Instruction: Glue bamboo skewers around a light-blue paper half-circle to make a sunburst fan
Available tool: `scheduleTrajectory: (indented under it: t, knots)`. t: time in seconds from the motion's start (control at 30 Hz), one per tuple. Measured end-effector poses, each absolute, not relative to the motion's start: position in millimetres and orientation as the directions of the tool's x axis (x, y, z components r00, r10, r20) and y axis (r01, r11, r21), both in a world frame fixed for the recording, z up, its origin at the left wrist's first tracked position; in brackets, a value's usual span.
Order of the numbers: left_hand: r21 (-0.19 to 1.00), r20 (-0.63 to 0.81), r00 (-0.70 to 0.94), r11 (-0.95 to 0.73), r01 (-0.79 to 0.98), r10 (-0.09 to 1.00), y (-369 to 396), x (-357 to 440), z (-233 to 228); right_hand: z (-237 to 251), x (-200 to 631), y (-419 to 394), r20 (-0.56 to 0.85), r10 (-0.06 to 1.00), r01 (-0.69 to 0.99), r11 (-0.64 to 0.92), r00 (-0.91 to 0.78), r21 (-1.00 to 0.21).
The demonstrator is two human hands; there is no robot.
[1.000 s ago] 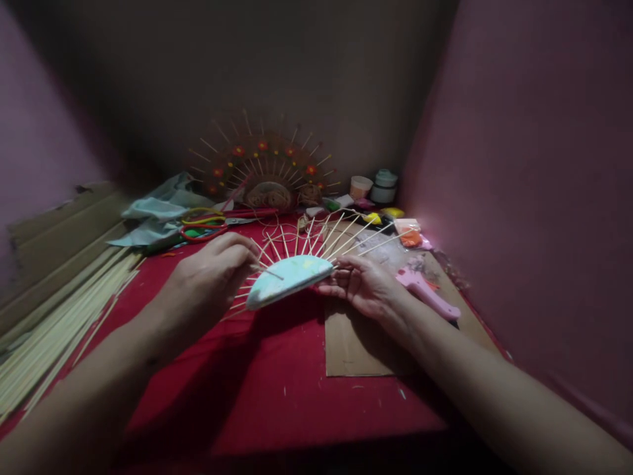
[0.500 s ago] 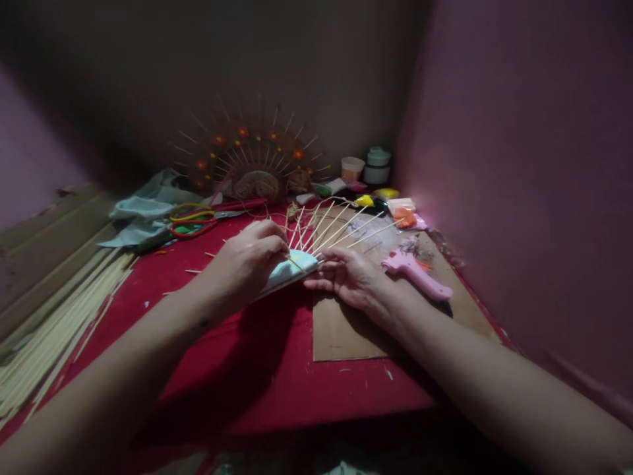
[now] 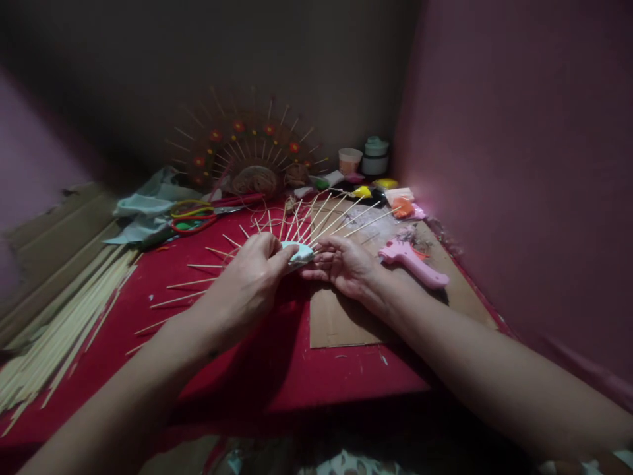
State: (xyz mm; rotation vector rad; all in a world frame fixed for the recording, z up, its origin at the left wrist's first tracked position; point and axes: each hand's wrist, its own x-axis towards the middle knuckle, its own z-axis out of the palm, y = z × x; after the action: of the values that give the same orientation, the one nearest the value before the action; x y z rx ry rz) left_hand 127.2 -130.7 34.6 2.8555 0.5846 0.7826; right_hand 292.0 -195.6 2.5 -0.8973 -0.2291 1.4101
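Note:
A pale-blue rounded piece (image 3: 300, 253) has thin wooden sticks (image 3: 324, 221) fanning out from it to the back and to the left. My left hand (image 3: 257, 270) is closed over its left part, thumb on the upper face, and covers much of it. On the right, my right hand (image 3: 346, 267) has its palm turned inward and its fingers curled, with thumb and fingertips at the piece's right edge near the base of a stick. Both hands hold the piece above the red cloth, beside a cardboard sheet (image 3: 341, 323).
A pink glue gun (image 3: 413, 264) lies on the cardboard. Scissors (image 3: 192, 221) and pale fabric (image 3: 146, 208) are at the back left, above a stick bundle (image 3: 64, 323). A flower-decorated stick fan (image 3: 254, 148) leans against the wall. A cup (image 3: 350, 160) and jar (image 3: 376, 156) stand behind small packets.
The pale-blue piece has tilted flatter, showing less of its face. More of its left-hand sticks now show past my left hand, whose thumb has come down on the piece. My right hand stays at the edge.

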Motion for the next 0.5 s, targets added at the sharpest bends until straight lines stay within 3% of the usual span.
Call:
scheduleTrajectory:
  t: [0.13,0.3,0.5]
  knots:
    - [0.166,0.465,0.816,-0.939,0.3,0.343,-139.0,127.6,31.4,4.1,291.3,-197.0,-0.359,0.912,-0.752,-0.094,0.198,-0.652]
    - [-0.012,0.632,0.747,-0.961,0.276,0.206,-143.1,133.6,27.0,4.3,291.4,-198.1,-0.357,0.913,-0.74,-0.1,0.198,-0.665]
    - [-0.128,0.707,0.694,-0.94,0.315,0.136,-141.9,137.9,13.6,4.2,289.6,-199.0,-0.325,0.918,-0.743,-0.054,0.226,-0.668]
